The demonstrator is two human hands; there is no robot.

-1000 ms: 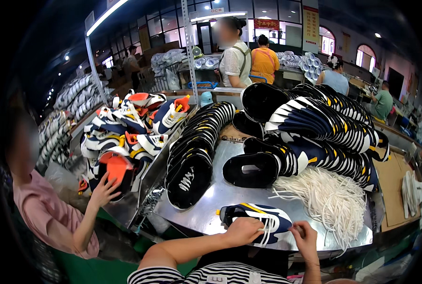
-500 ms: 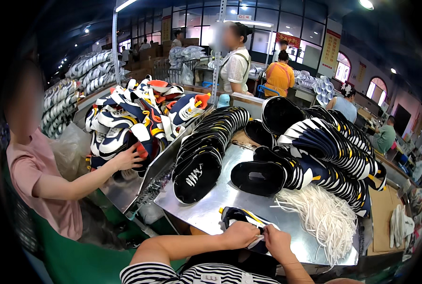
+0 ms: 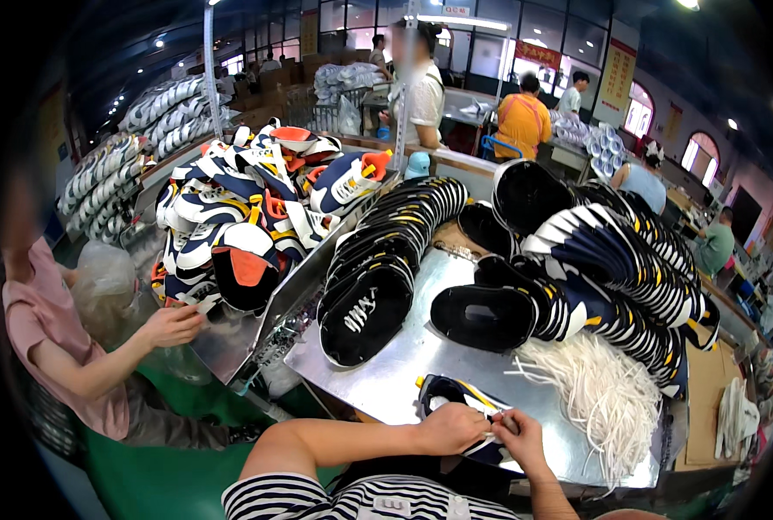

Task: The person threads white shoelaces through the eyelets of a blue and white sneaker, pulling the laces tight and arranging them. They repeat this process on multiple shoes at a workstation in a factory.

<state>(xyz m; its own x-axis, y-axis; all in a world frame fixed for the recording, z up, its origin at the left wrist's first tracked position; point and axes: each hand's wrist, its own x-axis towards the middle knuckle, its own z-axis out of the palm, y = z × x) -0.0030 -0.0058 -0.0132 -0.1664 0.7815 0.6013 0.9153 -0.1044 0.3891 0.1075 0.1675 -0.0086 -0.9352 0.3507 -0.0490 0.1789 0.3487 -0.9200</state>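
A navy, white and yellow shoe upper (image 3: pixel 443 392) lies at the near edge of the metal table, partly covered by my hands. My left hand (image 3: pixel 454 429) is closed over it, fingers bent and pressed together. Close beside it, my right hand (image 3: pixel 518 436) pinches at the upper's near side. A small whitish bit, apparently a shoelace, shows between my fingertips; most of it is hidden. To the right of my hands spreads a loose bundle of white shoelaces (image 3: pixel 590 390).
Nested rows of shoe uppers (image 3: pixel 365 316) stand on the metal table (image 3: pixel 352 381), with further stacks (image 3: pixel 612 269) at the right. Left of a metal divider is a heap of loose uppers (image 3: pixel 230 204). A co-worker in pink (image 3: pixel 65 338) stands there. White gloves (image 3: pixel 735 416) lie far right.
My hands stay together at the upper, which has shifted slightly right in view. The co-worker's hand has drawn back from the heap, holding a small pale piece. An upper with coral lining faces outward there.
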